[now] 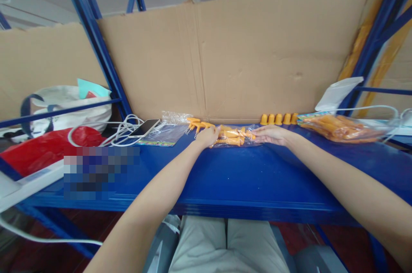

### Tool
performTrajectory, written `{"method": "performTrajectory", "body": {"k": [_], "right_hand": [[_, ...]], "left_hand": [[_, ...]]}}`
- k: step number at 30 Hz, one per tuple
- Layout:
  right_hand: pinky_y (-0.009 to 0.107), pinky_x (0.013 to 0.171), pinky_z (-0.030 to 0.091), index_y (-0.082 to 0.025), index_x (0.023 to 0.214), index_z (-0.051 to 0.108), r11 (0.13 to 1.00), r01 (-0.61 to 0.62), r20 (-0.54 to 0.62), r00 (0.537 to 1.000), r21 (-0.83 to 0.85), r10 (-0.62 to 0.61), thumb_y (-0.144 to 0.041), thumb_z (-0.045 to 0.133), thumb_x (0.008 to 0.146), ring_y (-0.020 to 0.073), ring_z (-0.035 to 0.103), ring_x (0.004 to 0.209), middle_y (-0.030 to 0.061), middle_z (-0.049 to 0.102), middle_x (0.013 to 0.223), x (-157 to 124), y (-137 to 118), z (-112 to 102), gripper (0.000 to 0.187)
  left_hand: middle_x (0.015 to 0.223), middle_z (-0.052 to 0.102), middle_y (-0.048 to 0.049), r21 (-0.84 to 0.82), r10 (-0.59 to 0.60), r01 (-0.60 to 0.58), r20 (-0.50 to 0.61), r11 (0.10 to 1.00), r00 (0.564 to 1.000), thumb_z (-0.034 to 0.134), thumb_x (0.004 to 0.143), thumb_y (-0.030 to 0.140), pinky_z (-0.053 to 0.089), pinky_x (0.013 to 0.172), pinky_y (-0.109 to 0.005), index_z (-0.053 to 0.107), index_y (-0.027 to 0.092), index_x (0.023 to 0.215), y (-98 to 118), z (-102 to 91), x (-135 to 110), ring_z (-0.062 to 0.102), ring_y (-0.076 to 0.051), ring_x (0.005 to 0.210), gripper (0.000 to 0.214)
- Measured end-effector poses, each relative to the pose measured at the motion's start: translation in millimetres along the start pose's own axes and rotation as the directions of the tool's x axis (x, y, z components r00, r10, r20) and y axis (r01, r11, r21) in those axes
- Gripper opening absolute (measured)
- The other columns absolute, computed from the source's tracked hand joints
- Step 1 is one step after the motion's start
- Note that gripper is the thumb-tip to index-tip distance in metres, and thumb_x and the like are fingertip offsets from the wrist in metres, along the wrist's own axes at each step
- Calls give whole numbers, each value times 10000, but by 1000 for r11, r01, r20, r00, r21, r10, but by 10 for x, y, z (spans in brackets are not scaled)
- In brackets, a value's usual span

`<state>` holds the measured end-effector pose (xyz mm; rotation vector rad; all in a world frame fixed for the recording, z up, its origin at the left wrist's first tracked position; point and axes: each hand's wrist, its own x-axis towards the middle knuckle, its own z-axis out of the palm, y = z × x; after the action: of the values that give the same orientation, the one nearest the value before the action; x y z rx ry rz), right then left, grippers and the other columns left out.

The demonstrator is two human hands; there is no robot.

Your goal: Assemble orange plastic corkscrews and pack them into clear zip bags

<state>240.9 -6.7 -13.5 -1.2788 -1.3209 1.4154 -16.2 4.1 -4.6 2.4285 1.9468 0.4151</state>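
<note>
A clear plastic bag (231, 141) of orange plastic pieces lies flat on the blue shelf top, between my hands. My left hand (207, 137) is closed on the bag's left end, next to loose orange pieces with small metal chains (195, 125). At the opposite end, the fingers of my right hand (273, 134) are closed at the bag's edge, beside an orange piece (249, 135). Part of the grip is hidden by the fingers. Behind my right hand several orange cups (279, 119) stand upside down in a row.
A flat clear bag (162, 134), a phone (145, 128) and white cables (124, 129) lie to the left. A red bag (48, 148) is farther left. On the right sits a filled bag of orange pieces (337, 128). Cardboard (257, 54) walls the back.
</note>
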Motion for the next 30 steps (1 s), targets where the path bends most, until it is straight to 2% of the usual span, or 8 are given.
{"method": "performTrajectory", "body": {"k": [5,10,17,21,24,26,30], "right_hand": [[209,592,571,-157,901,593,1000,-18,16,1000,-15,18,-86,669,751,102,635,584,35,672,716,-70,-47,44,182],[133,419,472,-167,873,581,998,-19,6,1000,-64,19,-95,656,754,49,517,419,-8,620,613,-72,-47,37,158],[189,507,521,-154,836,583,998,18,23,1000,-62,-17,-146,656,768,93,578,502,28,631,627,-45,-19,41,100],[157,487,489,-142,760,583,999,44,25,999,-7,-44,-98,619,764,75,561,497,28,626,622,-91,-51,117,57],[151,474,466,-131,733,586,999,49,81,995,13,-50,-59,615,734,66,530,477,22,609,599,-120,-60,151,77],[167,489,471,-140,724,579,999,38,113,993,-5,-38,-71,655,712,70,527,480,14,601,590,-125,-53,148,104],[192,504,471,-169,694,551,992,40,83,996,-118,-30,-114,698,696,84,536,487,1,593,566,-109,-28,118,157]], "left_hand": [[1152,651,-150,-21,70,-70,-13,997,997,175,969,438,442,892,-331,588,121,1101,8,25,10,596,-258,1099,537],[1145,651,-140,-40,142,-142,-7,989,990,175,976,409,427,913,-303,586,121,1082,21,44,23,585,-237,1114,513],[1136,655,-128,-49,168,-170,-28,984,985,184,973,418,429,908,-291,592,139,1059,-17,92,71,590,-224,1104,502],[1143,652,-133,-58,177,-179,-33,982,984,170,978,394,422,917,-290,591,126,1046,-16,100,79,585,-224,1109,504],[1125,660,-132,-85,182,-184,-37,979,983,173,979,384,423,913,-286,591,121,1045,-4,95,73,590,-222,1100,499],[1114,666,-129,-101,180,-183,-39,978,983,181,977,397,428,904,-288,591,125,1048,1,90,66,597,-223,1088,497],[1106,671,-132,-99,154,-156,-32,983,988,213,965,436,443,879,-295,582,126,1075,6,76,53,603,-236,1078,494]]}}
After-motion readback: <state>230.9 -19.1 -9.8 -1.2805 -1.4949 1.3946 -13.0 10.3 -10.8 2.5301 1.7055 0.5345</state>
